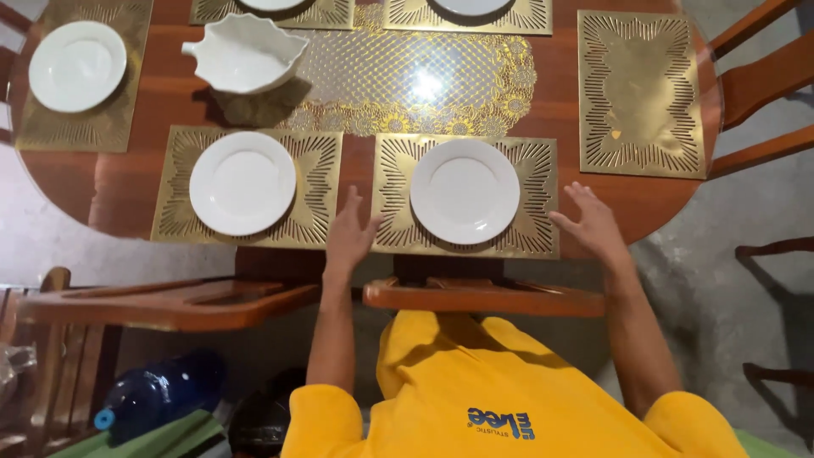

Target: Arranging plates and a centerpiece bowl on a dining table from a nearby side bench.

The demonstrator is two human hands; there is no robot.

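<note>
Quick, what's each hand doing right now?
Left hand: open, holding nothing, beside the gold placemat.
Right hand: open, holding nothing.

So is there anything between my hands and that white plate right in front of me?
Nothing visible. The left hand and right hand hover open on either side of the white plate, over the edges of its gold placemat. Only bare placemat lies between fingers and rim.

Five white plates, six gold placemats, one white bowl.
</note>
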